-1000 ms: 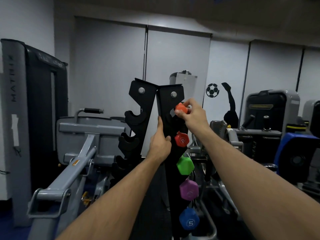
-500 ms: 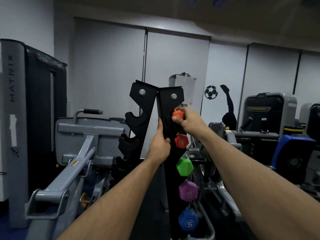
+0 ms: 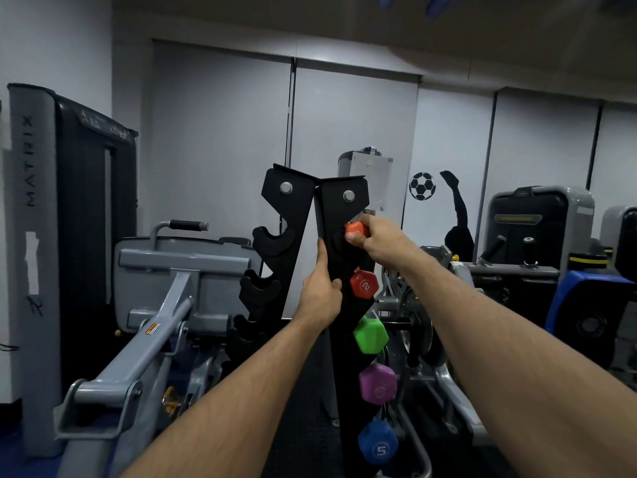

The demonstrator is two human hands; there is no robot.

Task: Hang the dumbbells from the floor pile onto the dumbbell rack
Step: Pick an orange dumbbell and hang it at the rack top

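A black vertical dumbbell rack [image 3: 339,205] stands straight ahead. My right hand [image 3: 377,236] grips a small orange dumbbell [image 3: 356,230] at the top cradle of the rack's right plate. My left hand [image 3: 322,291] holds the front edge of that plate, thumb pointing up. Below hang a red dumbbell [image 3: 364,283], a green dumbbell [image 3: 370,336], a purple dumbbell [image 3: 377,383] and a blue dumbbell [image 3: 378,442] marked 5. The left plate's cradles [image 3: 272,239] hold nothing. The floor pile is out of view.
A grey weight machine [image 3: 172,270] stands close at the left, with a tall Matrix tower [image 3: 34,236] behind it. More gym machines [image 3: 537,243] fill the right side. White wall panels [image 3: 220,143] lie beyond.
My right hand has carried the orange dumbbell slightly down and left, into the top cradle. My left hand has stayed on the rack's plate.
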